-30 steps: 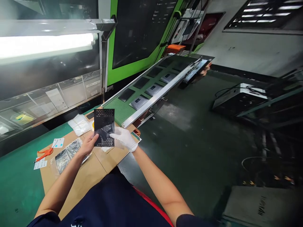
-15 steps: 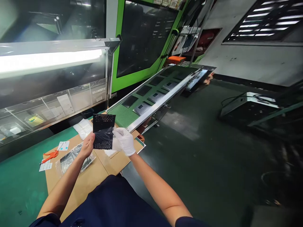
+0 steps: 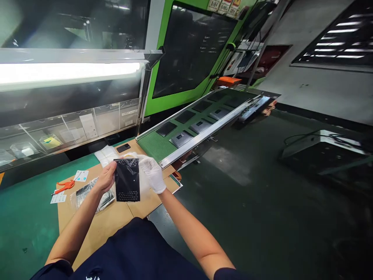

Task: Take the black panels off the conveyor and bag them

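Note:
My left hand (image 3: 106, 178), bare, is closed on the left edge of a black panel (image 3: 127, 184) with rows of small slots at top and bottom. The panel is held up over the cardboard. At its upper right my right hand (image 3: 153, 173), in a white glove, pinches clear plastic film (image 3: 145, 182) that lies over the panel's face and spreads out to the right. Below my left forearm, a black piece in a clear plastic bag (image 3: 105, 200) rests on the cardboard (image 3: 119, 223). White plastic bags (image 3: 105, 154) lie behind my left hand.
A green conveyor belt (image 3: 150, 146) carries black panels (image 3: 166, 128) and grey perforated ones (image 3: 181, 139). Orange-handled cutters (image 3: 66, 185) and small printed cards (image 3: 81, 176) lie on the left. A dark phone-like slab (image 3: 123, 148) sits near the belt's end. A green-framed machine (image 3: 201, 50) stands behind.
The panel has come down and nearer my body. The film's edge, earlier across its middle, now lies near its top. My view has turned slightly left.

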The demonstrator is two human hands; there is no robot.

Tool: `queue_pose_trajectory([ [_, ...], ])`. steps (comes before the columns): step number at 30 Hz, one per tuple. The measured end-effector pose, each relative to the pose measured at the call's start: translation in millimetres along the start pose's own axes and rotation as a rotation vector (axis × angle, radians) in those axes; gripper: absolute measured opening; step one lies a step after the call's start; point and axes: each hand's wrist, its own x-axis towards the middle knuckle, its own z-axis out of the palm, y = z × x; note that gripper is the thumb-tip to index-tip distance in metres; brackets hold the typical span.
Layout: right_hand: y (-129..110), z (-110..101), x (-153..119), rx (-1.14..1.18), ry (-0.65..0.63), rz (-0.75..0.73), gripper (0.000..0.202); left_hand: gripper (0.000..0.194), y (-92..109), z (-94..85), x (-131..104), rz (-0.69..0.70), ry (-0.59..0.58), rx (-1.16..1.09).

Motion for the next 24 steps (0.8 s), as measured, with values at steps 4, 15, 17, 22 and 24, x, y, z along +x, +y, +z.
queue_pose_trajectory([
  [4, 7.8, 1.3, 2.2, 0.022, -0.001, 0.047, 0.03, 0.058, -4.4, -2.0, 1.8, -0.015, 0.027, -0.094],
  [15, 14.5, -1.2, 7.9, 0.009, -0.116, 0.094, 0.03, 0.066, -14.0, -13.1, 7.8, 0.061, 0.106, -0.058],
  [17, 14.8, -1.5, 11.1, 0.002, -0.107, 0.103, 0.031, 0.066, -15.0, -16.9, 7.9, 0.084, 0.112, -0.03],
  [22, 20.1, -1.6, 18.0, -0.047, -0.108, 0.115, 0.03, 0.053, -18.7, -25.5, 11.1, 0.154, 0.181, 0.001],
  [24, 24.8, 0.1, 18.4, -0.055, -0.156, 0.136, 0.03, 0.039, -21.5, -28.5, 15.2, 0.211, 0.253, 0.031],
])
